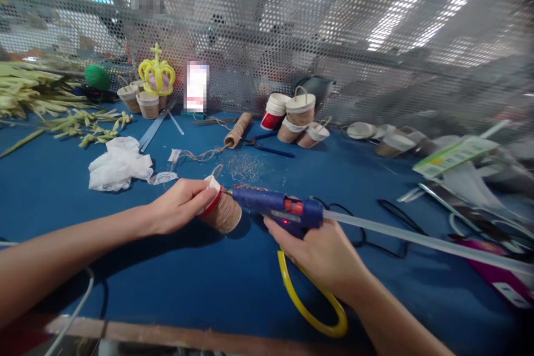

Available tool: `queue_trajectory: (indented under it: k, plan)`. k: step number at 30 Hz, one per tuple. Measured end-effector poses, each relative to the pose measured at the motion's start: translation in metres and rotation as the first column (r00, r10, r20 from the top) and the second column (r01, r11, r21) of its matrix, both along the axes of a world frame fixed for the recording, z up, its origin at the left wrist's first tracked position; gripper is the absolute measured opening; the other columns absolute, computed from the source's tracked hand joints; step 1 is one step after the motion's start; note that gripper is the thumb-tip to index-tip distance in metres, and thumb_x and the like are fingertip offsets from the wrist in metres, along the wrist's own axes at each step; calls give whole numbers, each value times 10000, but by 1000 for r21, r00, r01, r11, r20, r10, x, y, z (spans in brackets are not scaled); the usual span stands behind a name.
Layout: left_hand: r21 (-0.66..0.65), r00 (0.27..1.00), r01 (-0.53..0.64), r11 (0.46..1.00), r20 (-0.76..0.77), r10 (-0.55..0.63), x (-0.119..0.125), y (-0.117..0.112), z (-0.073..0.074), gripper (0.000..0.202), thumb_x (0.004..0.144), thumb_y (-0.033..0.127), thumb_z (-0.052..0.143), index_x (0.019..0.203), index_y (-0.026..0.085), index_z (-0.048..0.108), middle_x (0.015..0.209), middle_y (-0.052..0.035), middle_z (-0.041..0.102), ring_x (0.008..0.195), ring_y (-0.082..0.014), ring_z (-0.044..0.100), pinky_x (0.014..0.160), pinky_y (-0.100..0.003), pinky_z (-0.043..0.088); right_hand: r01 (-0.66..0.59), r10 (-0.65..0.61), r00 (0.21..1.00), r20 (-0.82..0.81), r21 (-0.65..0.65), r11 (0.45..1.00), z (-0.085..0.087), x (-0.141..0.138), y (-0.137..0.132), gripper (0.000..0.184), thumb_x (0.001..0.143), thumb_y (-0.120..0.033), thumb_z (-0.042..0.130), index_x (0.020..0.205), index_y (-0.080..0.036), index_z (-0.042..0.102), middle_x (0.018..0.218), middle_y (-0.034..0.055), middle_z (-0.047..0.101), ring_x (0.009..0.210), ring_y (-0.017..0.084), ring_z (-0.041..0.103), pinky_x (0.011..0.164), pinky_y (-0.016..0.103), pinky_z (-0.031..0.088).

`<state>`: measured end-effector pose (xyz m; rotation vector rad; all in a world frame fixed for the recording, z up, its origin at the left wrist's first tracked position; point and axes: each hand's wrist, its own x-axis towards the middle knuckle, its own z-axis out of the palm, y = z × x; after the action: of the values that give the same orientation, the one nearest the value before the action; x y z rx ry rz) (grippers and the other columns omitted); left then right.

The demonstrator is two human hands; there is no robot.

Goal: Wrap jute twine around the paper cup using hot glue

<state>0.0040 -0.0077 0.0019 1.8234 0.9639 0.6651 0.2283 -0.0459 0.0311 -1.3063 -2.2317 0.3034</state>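
Pinched in my left hand is a small paper cup, tilted on its side and wound with brown twine. A red band and a white strip show near its rim, and a twine loop sticks up there. My right hand is wrapped round a blue hot glue gun with a lit red light. Its nozzle meets the cup at the red band, close to my left thumb; whether they touch I cannot tell. A long clear glue stick runs out of the gun's back.
Behind lie a twine roll, blue-handled pliers and several twine-wrapped cups. White crumpled cloth and a yellow crown are left. A yellow tube curves below my right hand. Packages and cords fill the right.
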Motion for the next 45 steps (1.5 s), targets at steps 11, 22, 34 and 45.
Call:
queue_trajectory:
  k: [11, 22, 34, 45]
  plan:
    - [38, 999, 3, 999, -33, -2, -1, -1, 1, 424, 865, 405, 297, 818, 105, 593, 714, -23, 587, 635, -116, 491, 580, -208, 394, 143, -227, 958, -173, -400, 905, 3, -10, 3, 235, 745, -281, 522, 531, -184, 523, 386, -43, 467, 352, 105, 463, 405, 223, 430]
    - [56, 996, -35, 998, -77, 39, -1, 5, -5, 430, 854, 425, 300, 801, 99, 576, 710, -19, 561, 639, -118, 466, 577, -212, 375, 54, -297, 888, -349, -564, 824, 0, 3, 23, 260, 736, -323, 555, 535, -164, 512, 378, -54, 451, 350, 75, 424, 415, 209, 377]
    - [89, 998, -30, 996, -61, 35, -1, 4, -3, 415, 848, 419, 303, 759, 114, 570, 728, -18, 580, 656, -128, 478, 592, -218, 378, 452, -590, 800, -107, -539, 711, -23, 38, 93, 282, 836, -351, 473, 822, -88, 573, 745, 54, 597, 591, 115, 562, 545, 257, 470]
    - [131, 998, 7, 991, -60, 1, 0, 2, -3, 394, 856, 400, 291, 707, 120, 524, 686, -11, 530, 629, -115, 430, 578, -227, 364, 517, -518, 853, 61, -231, 824, -19, 18, 100, 206, 790, -294, 538, 817, -111, 628, 915, 141, 600, 908, 243, 536, 722, 331, 406]
